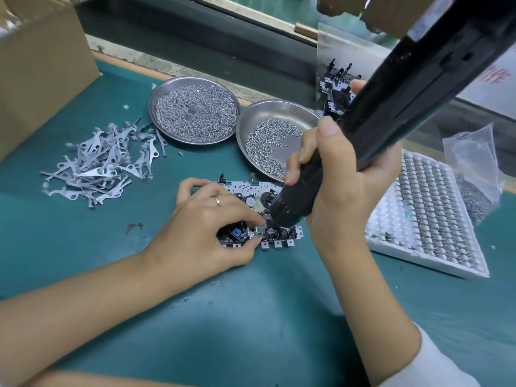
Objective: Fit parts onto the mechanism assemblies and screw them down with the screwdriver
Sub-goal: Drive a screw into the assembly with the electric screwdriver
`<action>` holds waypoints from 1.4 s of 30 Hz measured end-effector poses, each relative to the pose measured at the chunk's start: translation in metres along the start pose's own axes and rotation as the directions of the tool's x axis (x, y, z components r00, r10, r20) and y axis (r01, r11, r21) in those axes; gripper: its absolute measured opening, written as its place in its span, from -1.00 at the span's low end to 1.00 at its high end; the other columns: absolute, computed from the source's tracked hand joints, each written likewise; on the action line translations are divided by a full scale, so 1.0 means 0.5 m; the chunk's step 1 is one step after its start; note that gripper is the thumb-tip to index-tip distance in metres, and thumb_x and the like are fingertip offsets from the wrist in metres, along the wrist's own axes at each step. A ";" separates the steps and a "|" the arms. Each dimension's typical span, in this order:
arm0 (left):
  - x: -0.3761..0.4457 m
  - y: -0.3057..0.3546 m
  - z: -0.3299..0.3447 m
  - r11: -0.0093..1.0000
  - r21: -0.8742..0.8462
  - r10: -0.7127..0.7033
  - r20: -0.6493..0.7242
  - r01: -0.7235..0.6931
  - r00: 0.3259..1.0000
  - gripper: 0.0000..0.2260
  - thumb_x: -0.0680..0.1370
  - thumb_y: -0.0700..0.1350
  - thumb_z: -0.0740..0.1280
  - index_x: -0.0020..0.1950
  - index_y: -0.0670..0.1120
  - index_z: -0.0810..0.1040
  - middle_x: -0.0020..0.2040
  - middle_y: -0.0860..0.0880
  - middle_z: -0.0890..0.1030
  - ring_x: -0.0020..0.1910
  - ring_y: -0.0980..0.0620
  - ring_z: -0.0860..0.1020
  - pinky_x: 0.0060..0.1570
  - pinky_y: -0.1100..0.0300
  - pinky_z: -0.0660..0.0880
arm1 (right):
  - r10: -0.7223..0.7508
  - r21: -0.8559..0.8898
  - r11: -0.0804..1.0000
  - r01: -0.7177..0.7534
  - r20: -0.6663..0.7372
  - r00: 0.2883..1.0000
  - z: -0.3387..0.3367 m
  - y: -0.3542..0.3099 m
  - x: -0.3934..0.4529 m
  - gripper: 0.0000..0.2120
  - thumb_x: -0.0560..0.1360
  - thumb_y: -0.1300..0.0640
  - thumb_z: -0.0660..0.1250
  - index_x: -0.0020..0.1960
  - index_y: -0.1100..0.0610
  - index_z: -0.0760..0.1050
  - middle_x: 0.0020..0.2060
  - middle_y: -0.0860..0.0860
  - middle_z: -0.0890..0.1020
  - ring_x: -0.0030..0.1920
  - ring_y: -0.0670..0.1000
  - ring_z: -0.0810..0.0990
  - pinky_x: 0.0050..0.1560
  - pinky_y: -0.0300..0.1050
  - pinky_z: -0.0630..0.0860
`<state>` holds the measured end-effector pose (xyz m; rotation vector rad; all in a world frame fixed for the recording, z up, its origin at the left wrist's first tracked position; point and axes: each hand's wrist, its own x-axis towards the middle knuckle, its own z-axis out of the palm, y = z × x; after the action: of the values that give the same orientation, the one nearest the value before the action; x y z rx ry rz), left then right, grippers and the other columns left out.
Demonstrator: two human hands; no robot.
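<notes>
Near the bench's left edge lies a heap of flat metal levers (103,166), then two steel dishes: springs (194,109) and screws (275,141). Mid-bench, the left hand (206,224) curls over the mechanism assembly (259,216), fingertips pinching a small part at its near edge. The right hand (343,185) is wrapped round the screwdriver (363,129), whose long body slants up and right, tip down just beside those fingertips. Open room lies toward the near edge; the white parts tray (430,216) crowds the right.
</notes>
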<state>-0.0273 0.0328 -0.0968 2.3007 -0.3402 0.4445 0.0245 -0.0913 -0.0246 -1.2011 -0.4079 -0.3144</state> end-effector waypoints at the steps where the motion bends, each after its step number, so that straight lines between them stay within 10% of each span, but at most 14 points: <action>1: 0.000 0.000 0.000 1.000 0.001 0.000 0.000 0.000 1.000 -0.80 0.35 0.09 0.37 -0.13 0.05 0.68 -0.20 0.22 0.63 -0.13 0.10 0.51 0.21 0.02 0.23 | -0.010 -0.003 1.000 0.010 0.002 1.000 -0.001 -0.002 0.000 -0.78 0.41 0.24 0.31 -0.02 0.09 0.33 -0.55 -0.05 0.41 -0.61 0.00 0.37 -0.48 -0.20 0.36; 8: -0.001 -0.002 -0.002 1.000 0.002 0.007 0.002 -0.007 1.000 -0.80 0.32 0.04 0.47 -0.09 0.05 0.68 -0.18 0.19 0.64 -0.12 0.09 0.53 0.21 -0.10 0.27 | -0.008 -0.129 0.992 0.008 0.003 1.000 -0.038 0.009 -0.014 -0.67 0.42 0.10 0.35 0.10 0.14 0.30 -0.21 0.18 0.52 -0.24 0.10 0.57 -0.18 -0.05 0.52; 12: 0.008 0.002 -0.015 0.993 -0.113 -0.033 -0.090 0.023 0.995 -0.71 0.40 0.16 0.34 0.01 0.04 0.65 -0.13 0.21 0.61 -0.10 0.18 0.50 0.19 0.01 0.28 | -0.155 -0.322 0.942 0.093 -0.173 0.973 -0.088 0.037 -0.072 -0.74 0.47 0.12 0.23 0.15 0.05 0.33 -0.08 -0.01 0.46 -0.04 -0.15 0.47 0.04 -0.19 0.41; 15: 0.025 -0.007 -0.027 0.986 -0.159 -0.097 -0.245 0.059 0.964 -0.80 0.50 0.06 0.26 0.06 0.07 0.58 -0.14 0.17 0.58 -0.12 0.11 0.51 0.14 -0.11 0.37 | -0.109 -0.635 0.744 0.207 0.190 0.976 -0.092 0.053 -0.118 -0.82 0.50 0.11 0.25 0.09 0.08 0.48 -0.06 -0.05 0.55 -0.02 -0.10 0.52 0.05 -0.17 0.43; 18: 0.033 -0.019 -0.029 0.976 -0.202 -0.144 -0.324 0.081 0.935 -0.85 0.55 -0.05 0.26 0.09 0.10 0.53 -0.13 -0.01 0.61 -0.10 -0.05 0.58 0.08 -0.16 0.45 | 0.129 -0.755 0.340 0.560 0.627 0.768 -0.068 0.077 -0.142 -0.66 0.52 -0.02 0.27 0.21 0.13 0.55 0.11 0.12 0.59 0.13 0.17 0.53 0.14 0.07 0.46; 21: 0.030 -0.016 -0.028 0.978 -0.194 -0.142 -0.337 0.080 0.931 -0.85 0.56 -0.07 0.24 0.10 0.11 0.52 -0.12 -0.04 0.61 -0.10 -0.10 0.59 0.06 -0.21 0.46 | 0.226 -0.752 0.100 0.651 0.655 0.722 -0.048 0.070 -0.149 -0.68 0.53 -0.07 0.23 0.17 0.03 0.59 0.16 0.11 0.58 0.17 0.21 0.53 0.10 0.08 0.48; 27: 0.022 -0.017 -0.027 0.993 -0.108 -0.078 -0.329 0.045 0.941 -0.76 0.57 -0.02 0.19 0.12 -0.03 0.58 -0.17 -0.02 0.60 -0.20 0.02 0.53 0.03 -0.28 0.43 | 0.231 -0.709 0.070 0.702 0.696 0.680 -0.092 0.010 -0.199 -0.79 0.53 -0.07 0.27 0.02 -0.05 0.63 0.11 0.02 0.62 0.13 0.13 0.57 0.01 -0.03 0.51; 35: 0.011 -0.035 -0.018 0.994 -0.096 -0.072 -0.306 0.044 0.949 -0.72 0.57 0.06 0.17 0.12 -0.02 0.59 -0.15 0.19 0.59 -0.07 0.37 0.47 0.17 -0.17 0.39 | 0.143 -0.821 0.050 0.569 0.569 0.810 -0.289 -0.102 -0.280 -0.78 0.50 -0.04 0.28 -0.05 0.02 0.67 0.05 0.06 0.65 0.05 0.15 0.63 -0.04 -0.02 0.56; 42: 0.016 -0.054 -0.012 0.993 -0.052 -0.116 -0.276 0.106 0.954 -0.75 0.58 0.22 0.13 0.18 0.27 0.50 -0.07 0.33 0.56 0.01 0.18 0.52 0.13 -0.15 0.44 | 0.008 -0.929 -0.366 0.054 0.056 0.998 -0.491 -0.167 -0.239 -0.60 0.10 0.48 0.48 -0.08 0.25 0.65 0.03 0.27 0.63 0.03 0.38 0.59 -0.04 0.32 0.51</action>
<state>-0.0112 0.0546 -0.1066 2.1712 -0.0780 0.6891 -0.0846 -0.3483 -0.0852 -3.0868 -0.0399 -0.7807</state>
